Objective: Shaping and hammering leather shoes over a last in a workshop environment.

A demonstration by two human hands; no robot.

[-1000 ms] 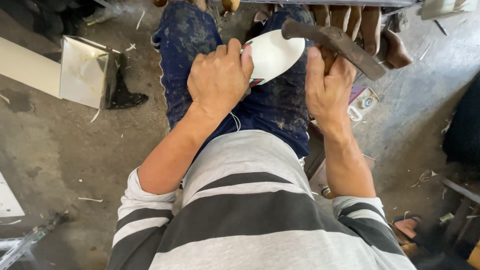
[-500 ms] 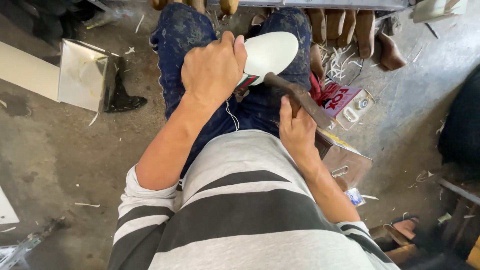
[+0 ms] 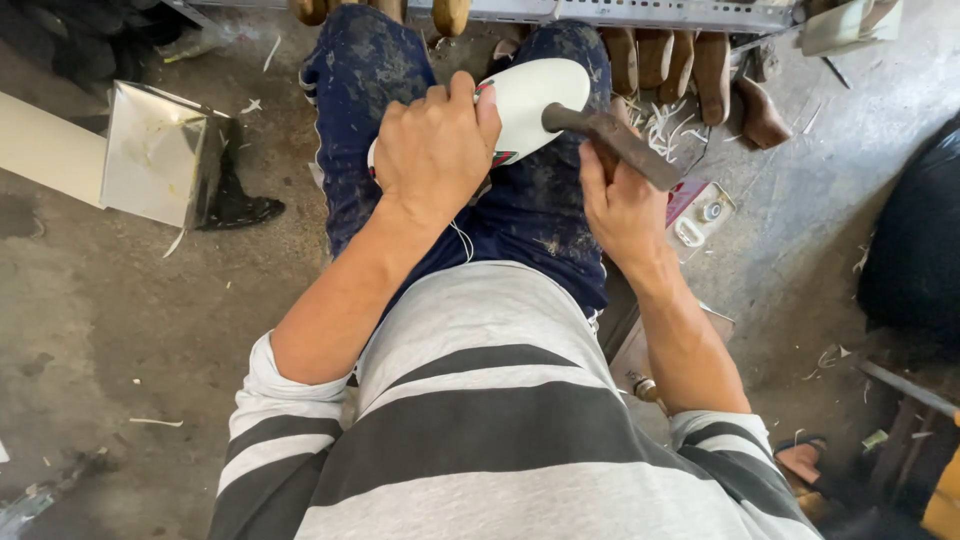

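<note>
Two hands, one white sole

Two hands work over the person's lap. The left hand (image 3: 435, 150) is closed around a white shoe sole (image 3: 535, 100) resting on the thighs of the stained blue trousers (image 3: 365, 90). The right hand (image 3: 622, 205) grips a dark hammer (image 3: 612, 140), its head touching the sole. Beside the right knee, a red open box (image 3: 695, 205) holds small white fittings. A metal-faced board (image 3: 155, 155) lies on the floor at left.
</note>
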